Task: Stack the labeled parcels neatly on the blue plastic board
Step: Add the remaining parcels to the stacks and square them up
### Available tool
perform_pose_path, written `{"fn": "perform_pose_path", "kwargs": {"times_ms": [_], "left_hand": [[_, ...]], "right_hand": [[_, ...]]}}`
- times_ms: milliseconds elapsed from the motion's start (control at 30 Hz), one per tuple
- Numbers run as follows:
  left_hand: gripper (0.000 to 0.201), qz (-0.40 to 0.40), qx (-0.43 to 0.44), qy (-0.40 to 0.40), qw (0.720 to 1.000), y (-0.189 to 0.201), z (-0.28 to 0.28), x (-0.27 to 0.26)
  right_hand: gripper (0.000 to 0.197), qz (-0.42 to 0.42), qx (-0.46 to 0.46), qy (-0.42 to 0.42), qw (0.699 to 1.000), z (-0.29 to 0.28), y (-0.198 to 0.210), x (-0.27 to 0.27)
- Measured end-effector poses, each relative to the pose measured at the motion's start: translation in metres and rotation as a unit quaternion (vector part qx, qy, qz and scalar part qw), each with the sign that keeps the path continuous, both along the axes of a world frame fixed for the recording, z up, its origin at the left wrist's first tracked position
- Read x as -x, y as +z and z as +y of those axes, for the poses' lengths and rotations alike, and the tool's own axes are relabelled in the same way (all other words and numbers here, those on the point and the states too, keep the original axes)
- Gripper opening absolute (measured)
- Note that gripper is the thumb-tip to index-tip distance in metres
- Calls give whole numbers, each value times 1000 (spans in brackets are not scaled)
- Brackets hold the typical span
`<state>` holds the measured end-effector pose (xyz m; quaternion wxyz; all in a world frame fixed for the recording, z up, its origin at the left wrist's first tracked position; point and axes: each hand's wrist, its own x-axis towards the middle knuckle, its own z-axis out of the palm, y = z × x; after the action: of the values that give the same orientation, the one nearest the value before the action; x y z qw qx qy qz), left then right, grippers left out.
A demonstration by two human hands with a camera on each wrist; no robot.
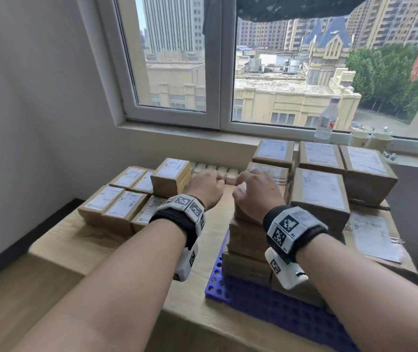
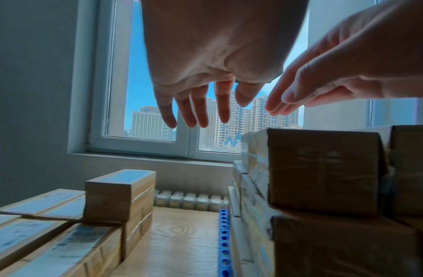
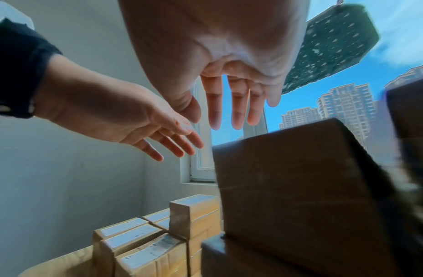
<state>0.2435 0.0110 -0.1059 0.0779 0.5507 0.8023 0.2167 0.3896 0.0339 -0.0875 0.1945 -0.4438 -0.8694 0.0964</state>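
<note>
A blue perforated board (image 1: pixel 266 303) lies on the wooden table, and a stack of brown labeled parcels (image 1: pixel 247 250) stands on its left part. My right hand (image 1: pixel 253 185) hovers over the top parcel (image 3: pixel 288 187) with straight, spread fingers and holds nothing. My left hand (image 1: pixel 210 184) is just to its left, over the gap beside the stack, also flat and empty. Left of that gap lie several more labeled parcels (image 1: pixel 124 201), and one (image 1: pixel 171 174) stands higher on them. In the left wrist view the left fingers (image 2: pixel 198 112) hang clear above the board's edge (image 2: pixel 223 243).
Bigger labeled parcels (image 1: pixel 319 189) are piled at the right and behind the stack. A radiator (image 1: pixel 215 170) runs along the table's far edge under the window. A bottle (image 1: pixel 326 120) and cups (image 1: pixel 370 141) stand on the sill. A wall closes the left side.
</note>
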Motion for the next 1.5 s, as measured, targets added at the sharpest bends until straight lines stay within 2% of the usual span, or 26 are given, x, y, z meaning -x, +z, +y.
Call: {"fn": "perform_pose_path", "kwargs": {"times_ms": [400, 633, 833, 1000, 1233, 1500], "left_hand": [[38, -16, 32, 60, 998, -16, -61, 137], [38, -47, 36, 42, 997, -28, -75, 217], [39, -63, 53, 11, 997, -52, -78, 268], [40, -87, 64, 6, 994, -69, -67, 287], [44, -106, 73, -4, 992, -73, -26, 305], [55, -147, 115, -15, 982, -81, 50, 334]], "right_hand": [[32, -15, 52, 45, 998, -40, -28, 141], [31, -23, 58, 8, 998, -58, -46, 226], [34, -8, 116, -48, 992, -62, -67, 271], [38, 1, 149, -91, 985, -53, -79, 282], [44, 20, 185, -139, 973, -9, -92, 296], [51, 53, 232, -186, 953, 61, -105, 316]]}}
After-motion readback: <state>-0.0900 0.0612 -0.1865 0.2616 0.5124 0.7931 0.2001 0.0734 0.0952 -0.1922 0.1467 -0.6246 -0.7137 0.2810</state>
